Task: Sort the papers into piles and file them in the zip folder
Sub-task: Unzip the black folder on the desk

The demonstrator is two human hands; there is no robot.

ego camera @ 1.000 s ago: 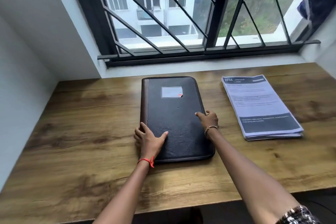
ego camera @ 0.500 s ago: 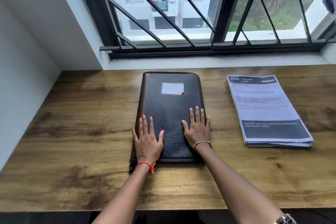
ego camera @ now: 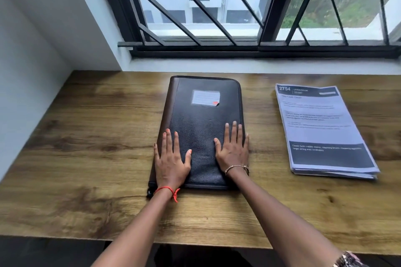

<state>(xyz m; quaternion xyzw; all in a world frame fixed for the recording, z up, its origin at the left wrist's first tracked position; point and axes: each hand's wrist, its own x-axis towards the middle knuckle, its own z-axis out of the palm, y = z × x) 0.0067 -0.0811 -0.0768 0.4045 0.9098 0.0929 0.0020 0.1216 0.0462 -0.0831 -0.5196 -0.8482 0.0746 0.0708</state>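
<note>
folder [ego camera: 206, 119], stiff and grippy-looking, is pressed flat mid-desk [ego camera: 76, 136] by left hand [ego camera: 171, 158] and right hand [ego camera: 233, 151], fingers straight; papers [ego camera: 321, 128], limp, right of folder, are best lifted by edges.

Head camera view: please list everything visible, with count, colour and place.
zip folder: 1, black with brown spine, flat and closed at table centre
label: 1, white with red mark, on folder's far half
paper stack: 1, pale printed sheets with dark bands, right of folder, apart from it
table: 1, brown wood, under everything
window grille: 1, black, behind table
wall: 1, white, left side
left hand: 1, red thread at wrist, flat on folder's near left
right hand: 1, bracelet at wrist, flat on folder's near right
</note>
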